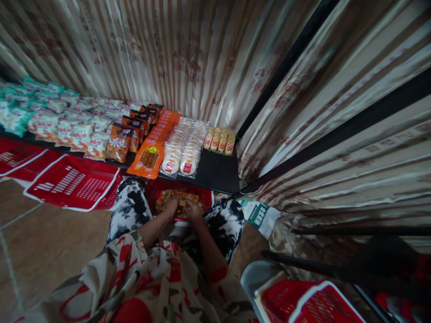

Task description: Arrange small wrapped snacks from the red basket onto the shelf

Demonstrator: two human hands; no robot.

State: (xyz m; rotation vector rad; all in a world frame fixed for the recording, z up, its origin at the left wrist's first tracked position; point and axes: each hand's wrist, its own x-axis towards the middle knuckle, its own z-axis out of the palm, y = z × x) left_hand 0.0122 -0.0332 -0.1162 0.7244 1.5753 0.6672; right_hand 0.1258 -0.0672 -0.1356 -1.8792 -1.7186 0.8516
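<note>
Between the knees is a red basket (207, 198) holding several yellow wrapped snack packets (186, 196) with red labels. My left hand (171, 206) is down in it at the left, its fingers closed on a yellow snack packet. Close beside it on the right, my right hand (194, 211) is also closed on a yellow packet; whether both hold the same one I cannot tell. Above the basket, a black shelf (215, 172) carries a short row of similar yellow packets (220, 140) at its right end. Left of these lie two columns of round white wrapped crackers (180, 146).
Further left on the shelf are an orange snack pack (151, 150), brown bags (119, 142), white bags (79, 134) and green bags (16, 110). Red baskets (74, 184) stand at the left and another red basket (296, 298) at lower right. Black bars (286, 67) cross a striped curtain (188, 49).
</note>
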